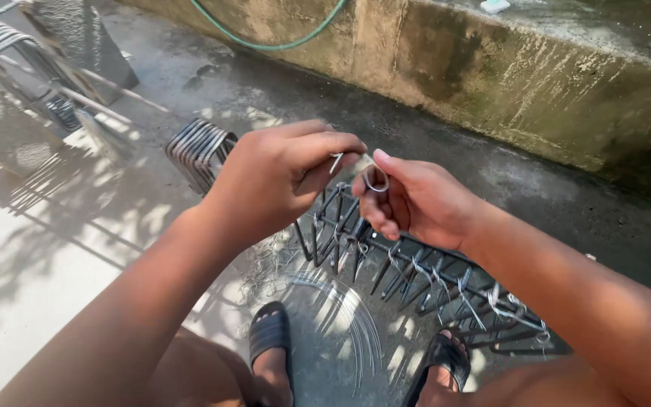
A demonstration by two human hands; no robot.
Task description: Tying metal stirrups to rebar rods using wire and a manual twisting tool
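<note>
Nearest the lens: two bare forearms, knees, and black sandals [270,332] on wet concrete. Above the rebar cage [416,275], taken as landmark: left hand [269,188] with fingers pinched together on a short piece of thin tie wire [336,161]; right hand [408,200] just beside it, thumb and fingers closed on a small wire loop [375,179]. Against the cage's near side, on the ground: loose coil of wire [340,324]. Beyond the cage's far-left end: stack of bent stirrups [199,147]. Far behind the cage: stained concrete wall [536,83] and green hose [273,44].
</note>
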